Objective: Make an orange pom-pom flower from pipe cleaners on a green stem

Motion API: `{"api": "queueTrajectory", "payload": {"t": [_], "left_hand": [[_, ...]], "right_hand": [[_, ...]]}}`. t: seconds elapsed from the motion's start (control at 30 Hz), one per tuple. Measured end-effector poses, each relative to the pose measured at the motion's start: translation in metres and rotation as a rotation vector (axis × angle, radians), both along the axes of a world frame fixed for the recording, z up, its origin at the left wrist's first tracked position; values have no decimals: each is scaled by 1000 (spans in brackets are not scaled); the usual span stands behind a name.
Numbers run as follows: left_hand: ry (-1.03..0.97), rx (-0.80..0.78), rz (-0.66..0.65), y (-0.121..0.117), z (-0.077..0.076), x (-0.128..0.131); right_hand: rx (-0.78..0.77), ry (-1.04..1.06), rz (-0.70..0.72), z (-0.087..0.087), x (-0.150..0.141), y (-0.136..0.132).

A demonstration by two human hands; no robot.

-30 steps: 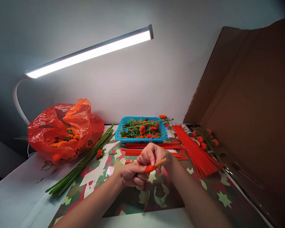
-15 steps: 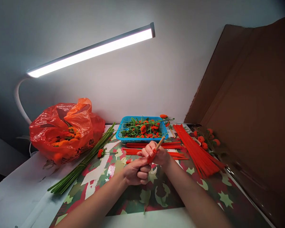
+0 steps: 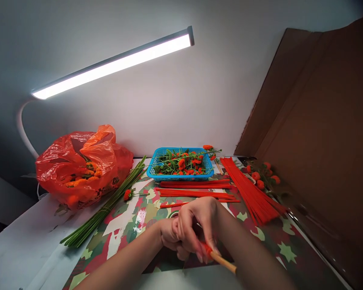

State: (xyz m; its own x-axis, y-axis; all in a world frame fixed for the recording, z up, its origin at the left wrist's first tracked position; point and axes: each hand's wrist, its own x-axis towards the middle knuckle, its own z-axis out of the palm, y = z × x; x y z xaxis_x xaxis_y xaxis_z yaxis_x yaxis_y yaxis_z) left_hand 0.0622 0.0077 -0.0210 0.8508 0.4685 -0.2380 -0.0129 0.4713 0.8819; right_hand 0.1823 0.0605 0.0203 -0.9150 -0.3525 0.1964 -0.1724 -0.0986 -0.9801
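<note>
My right hand is arched over my left, its fingertips pinching a wooden stick where a red pipe cleaner is wound round it. The stick's bare end points down and to the right. Behind and to the left, my left hand is closed against the right; earlier frames show its fingers on the red winding, now mostly hidden. Beyond the hands lie rows of red pipe cleaners, with a larger bundle of red pipe cleaners to the right.
At the back stands a blue basket of orange-red flowers. A red plastic bag holding orange flowers sits left, beside green stems. One flower lies on the camouflage mat. Cardboard leans right; a lamp hangs above.
The stick has swung from pointing up and away to pointing down and right. My right hand has turned over and come nearer, while my left hand has moved slightly lower.
</note>
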Motion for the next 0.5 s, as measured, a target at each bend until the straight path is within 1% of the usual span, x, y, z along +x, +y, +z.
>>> {"api": "queueTrajectory", "payload": {"t": [0.03, 0.1, 0.17, 0.23, 0.3, 0.33, 0.4, 0.43, 0.47, 0.5], "left_hand": [[-9, -20, -48, 0, 0, -1], [-29, -60, -124, 4, 0, -4], [-63, -68, -86, 9, 3, -7], [-106, -49, 39, 16, 9, -9], [-144, -4, 225, 24, 18, -10], [-153, 26, 322, 28, 22, -9], [-147, 94, 496, 33, 30, -9], [-126, 128, 563, 35, 34, -9], [-100, 164, 621, 37, 37, -9], [-68, 204, 671, 38, 40, -10]], "right_hand": [[-14, 17, -52, -1, 1, 0], [-60, 96, -231, -3, 3, 0], [-153, 180, -505, -2, 8, 1], [-282, 218, -847, 3, 14, 2], [-381, 216, -1174, 11, 19, 3], [-404, 213, -1333, 15, 21, 4], [-377, 194, -1622, 21, 24, 7], [-356, 172, -1714, 23, 26, 9], [-336, 145, -1772, 23, 27, 10], [-325, 115, -1795, 23, 28, 12]]}}
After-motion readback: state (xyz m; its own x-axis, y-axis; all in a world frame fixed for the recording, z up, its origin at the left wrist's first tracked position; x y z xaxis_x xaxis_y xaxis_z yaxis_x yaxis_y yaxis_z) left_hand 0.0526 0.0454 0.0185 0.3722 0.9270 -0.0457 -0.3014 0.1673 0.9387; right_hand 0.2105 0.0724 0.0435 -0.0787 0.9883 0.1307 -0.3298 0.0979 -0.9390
